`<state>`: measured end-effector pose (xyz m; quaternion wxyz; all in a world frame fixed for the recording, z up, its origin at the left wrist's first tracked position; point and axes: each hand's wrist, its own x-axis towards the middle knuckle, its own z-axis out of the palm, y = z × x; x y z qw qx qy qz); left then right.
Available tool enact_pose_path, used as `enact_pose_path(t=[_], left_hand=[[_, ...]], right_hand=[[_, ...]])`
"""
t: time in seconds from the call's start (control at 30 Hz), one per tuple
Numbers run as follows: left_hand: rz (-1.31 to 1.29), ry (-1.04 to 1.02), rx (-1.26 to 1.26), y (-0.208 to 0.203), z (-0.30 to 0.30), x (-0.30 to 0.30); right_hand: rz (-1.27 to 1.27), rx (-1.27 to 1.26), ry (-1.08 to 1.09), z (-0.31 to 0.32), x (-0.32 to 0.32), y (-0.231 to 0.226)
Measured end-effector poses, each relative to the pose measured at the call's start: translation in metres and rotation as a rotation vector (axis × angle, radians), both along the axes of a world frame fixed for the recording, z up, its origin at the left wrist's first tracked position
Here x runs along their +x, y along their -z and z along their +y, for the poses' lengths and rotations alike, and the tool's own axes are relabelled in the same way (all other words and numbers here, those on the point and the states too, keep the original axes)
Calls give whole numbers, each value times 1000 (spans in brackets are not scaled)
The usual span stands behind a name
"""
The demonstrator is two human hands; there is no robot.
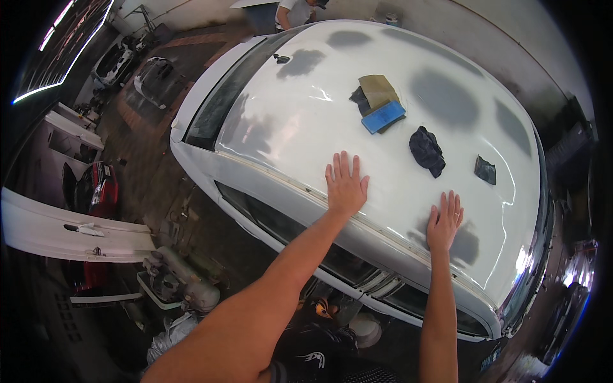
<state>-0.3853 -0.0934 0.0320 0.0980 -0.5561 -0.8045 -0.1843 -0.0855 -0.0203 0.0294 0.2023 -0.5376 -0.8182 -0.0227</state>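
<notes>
Both my hands lie on the white roof (pixel 300 134) of a car, which has several dull grey patches. My left hand (pixel 347 189) is flat near the roof's side edge, fingers stretched forward and nothing held. Farther right, my right hand (pixel 444 225) rests with its fingers extended beside a grey patch (pixel 465 246). Beyond my hands lie a blue sanding block (pixel 383 117) and a folded brown sheet of sandpaper (pixel 378 92), touching each other. A crumpled black cloth (pixel 426 150) sits between them and a small dark sheet (pixel 485 170) to the right.
A small black scrap (pixel 281 59) lies at the roof's far left. Another person (pixel 295 13) stands behind the car. On the left are a loose white body panel (pixel 76 226), a red tail lamp (pixel 104 185) and a compressor tank (pixel 191 281). A stool (pixel 366 329) stands by the car.
</notes>
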Motion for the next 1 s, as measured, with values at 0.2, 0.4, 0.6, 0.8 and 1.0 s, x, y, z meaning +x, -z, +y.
enact_pose_path(t=[0.2,0.4,0.6,0.8,1.0], left_hand=[[-23,-3,-19,1,3,1],[-54,2,-29,-1,1,-1],[-83,4,-42,0,-1,0],[-95,6,-34,1,1,1],[-110,3,-37,1,1,0]], right_hand=[[5,8,3,2,1,2],[9,11,8,1,0,2],[11,15,1,0,0,-2],[4,4,6,1,1,-3],[-2,-9,12,2,-1,-5]])
